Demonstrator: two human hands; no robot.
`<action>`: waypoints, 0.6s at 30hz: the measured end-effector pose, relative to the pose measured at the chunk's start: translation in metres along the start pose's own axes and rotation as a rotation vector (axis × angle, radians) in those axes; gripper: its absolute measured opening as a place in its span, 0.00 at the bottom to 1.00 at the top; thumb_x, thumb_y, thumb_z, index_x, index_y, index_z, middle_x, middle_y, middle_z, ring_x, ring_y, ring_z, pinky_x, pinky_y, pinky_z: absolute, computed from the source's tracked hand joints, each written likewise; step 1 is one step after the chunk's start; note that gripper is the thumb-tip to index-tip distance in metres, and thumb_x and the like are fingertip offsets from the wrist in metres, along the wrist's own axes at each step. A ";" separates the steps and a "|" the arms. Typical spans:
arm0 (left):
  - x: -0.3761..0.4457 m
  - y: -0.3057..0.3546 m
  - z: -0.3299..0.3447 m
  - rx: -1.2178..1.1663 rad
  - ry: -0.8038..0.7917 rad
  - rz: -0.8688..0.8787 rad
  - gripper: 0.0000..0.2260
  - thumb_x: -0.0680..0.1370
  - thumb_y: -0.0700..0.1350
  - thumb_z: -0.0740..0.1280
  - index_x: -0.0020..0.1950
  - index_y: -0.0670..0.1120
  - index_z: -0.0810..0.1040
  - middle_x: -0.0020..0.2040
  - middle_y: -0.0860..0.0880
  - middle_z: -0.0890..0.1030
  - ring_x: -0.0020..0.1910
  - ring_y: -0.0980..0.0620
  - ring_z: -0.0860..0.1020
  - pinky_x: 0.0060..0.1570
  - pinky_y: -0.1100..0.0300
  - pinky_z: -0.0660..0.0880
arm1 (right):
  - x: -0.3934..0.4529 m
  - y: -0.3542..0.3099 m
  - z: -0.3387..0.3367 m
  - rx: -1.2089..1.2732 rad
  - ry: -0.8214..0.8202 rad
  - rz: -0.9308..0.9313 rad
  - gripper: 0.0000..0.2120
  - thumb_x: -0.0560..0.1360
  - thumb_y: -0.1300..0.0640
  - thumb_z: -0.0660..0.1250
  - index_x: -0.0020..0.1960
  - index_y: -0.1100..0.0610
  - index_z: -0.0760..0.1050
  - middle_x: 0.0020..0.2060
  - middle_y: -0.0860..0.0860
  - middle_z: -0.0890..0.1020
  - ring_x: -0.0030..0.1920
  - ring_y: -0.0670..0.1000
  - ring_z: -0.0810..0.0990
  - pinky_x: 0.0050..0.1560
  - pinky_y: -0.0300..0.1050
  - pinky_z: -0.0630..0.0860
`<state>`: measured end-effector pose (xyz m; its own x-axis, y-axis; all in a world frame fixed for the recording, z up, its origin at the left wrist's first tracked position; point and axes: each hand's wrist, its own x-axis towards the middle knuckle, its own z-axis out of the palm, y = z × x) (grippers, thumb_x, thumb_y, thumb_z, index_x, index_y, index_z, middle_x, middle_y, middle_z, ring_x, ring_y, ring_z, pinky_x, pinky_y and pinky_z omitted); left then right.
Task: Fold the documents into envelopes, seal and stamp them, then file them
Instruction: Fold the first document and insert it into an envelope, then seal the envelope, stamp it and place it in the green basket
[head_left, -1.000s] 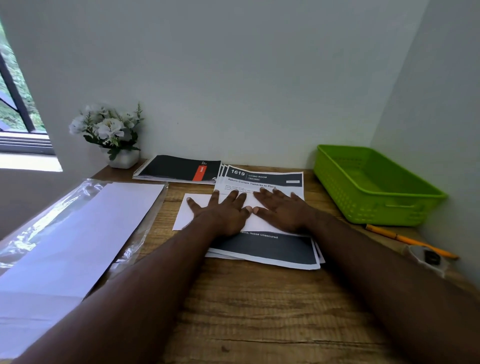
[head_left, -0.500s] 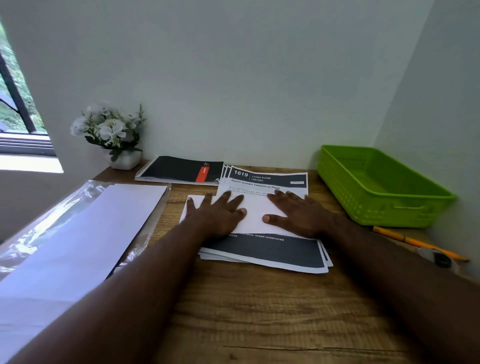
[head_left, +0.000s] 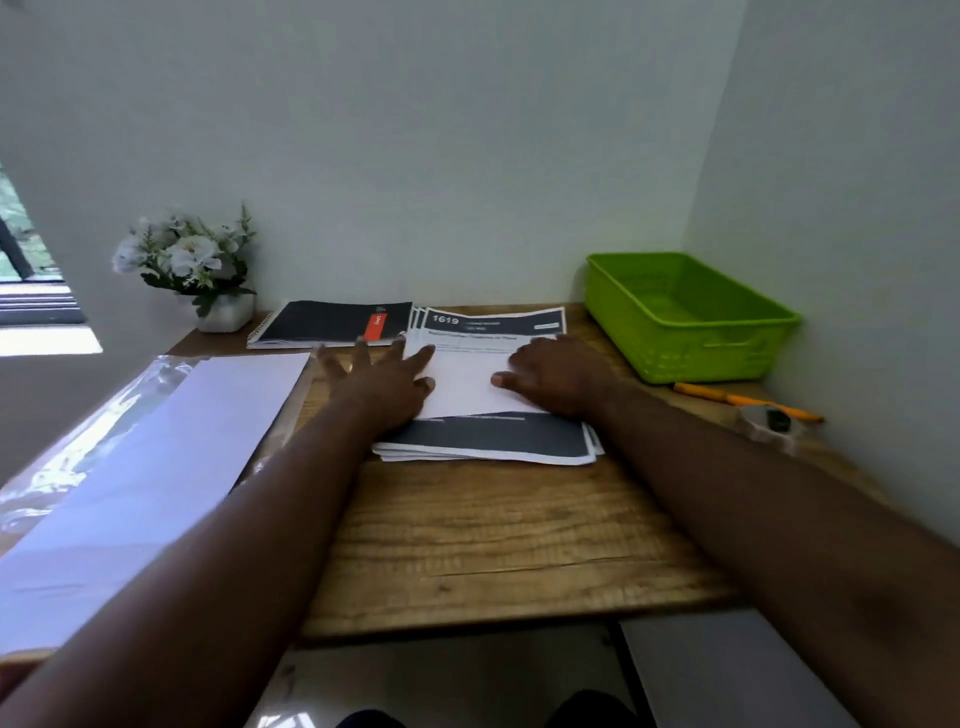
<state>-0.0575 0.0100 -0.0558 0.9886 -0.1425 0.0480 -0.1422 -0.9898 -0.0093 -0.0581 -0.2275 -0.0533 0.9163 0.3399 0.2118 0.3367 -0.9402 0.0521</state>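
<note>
Head view
Desk (head_left: 467, 545): wood-grain top set into a corner of pale walls.
Documents (head_left: 498, 441): a small stack of printed sheets at the middle back of the desk, dark bands at the near and far ends, "1619" in the far band; the sheets are fanned slightly at the edges.
Envelope (head_left: 467, 384): plain white, lying flat on top of the documents, between the two hands; whether it is sealed cannot be told.
Left hand (head_left: 384, 384): flat, palm down, fingers straight and spread wide, resting on the left end of the envelope with fingertips reaching past it toward the notebook; it grips nothing. Slightly blurred.
Right hand (head_left: 558, 374): flat, palm down, fingers straight and close together, pressing on the right end of the envelope; thumb lies on the white paper; it grips nothing.
Notebook (head_left: 332, 323): dark spiral-bound cover with a red tab, at the back, just left of the documents.
Flowers (head_left: 187, 257): white blooms in a small white pot, back left corner.
Plastic sleeve (head_left: 130, 452): clear wrap with white sheets inside, along the left side of the desk.
Tray (head_left: 685, 343): green plastic basket, back right corner.
Pencil (head_left: 743, 400): orange, on the desk just in front of the tray.
Tape (head_left: 769, 423): a clear roll beside the pencil, at the right edge.
</note>
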 end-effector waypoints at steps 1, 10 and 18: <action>-0.002 0.009 -0.005 0.008 0.069 0.034 0.22 0.81 0.61 0.49 0.76 0.65 0.51 0.79 0.55 0.52 0.77 0.42 0.45 0.63 0.27 0.34 | -0.006 -0.002 -0.004 0.085 0.047 0.006 0.28 0.77 0.34 0.52 0.60 0.53 0.77 0.62 0.52 0.79 0.64 0.52 0.73 0.66 0.49 0.65; -0.031 0.150 -0.026 -0.521 0.123 0.466 0.17 0.78 0.53 0.63 0.67 0.53 0.75 0.68 0.51 0.75 0.68 0.49 0.71 0.66 0.49 0.68 | -0.129 0.074 -0.063 0.312 0.182 0.163 0.18 0.70 0.49 0.74 0.57 0.54 0.81 0.55 0.51 0.83 0.58 0.50 0.78 0.59 0.44 0.72; -0.044 0.198 -0.012 -0.538 0.092 0.577 0.20 0.77 0.53 0.66 0.69 0.53 0.73 0.68 0.51 0.74 0.68 0.50 0.71 0.65 0.49 0.69 | -0.186 0.121 -0.061 0.390 -0.079 0.334 0.29 0.69 0.57 0.76 0.67 0.46 0.72 0.57 0.46 0.77 0.55 0.45 0.74 0.52 0.36 0.69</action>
<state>-0.1302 -0.1800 -0.0482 0.7472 -0.6093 0.2656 -0.6580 -0.6216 0.4250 -0.2014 -0.4062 -0.0269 0.9961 0.0377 0.0797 0.0651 -0.9241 -0.3766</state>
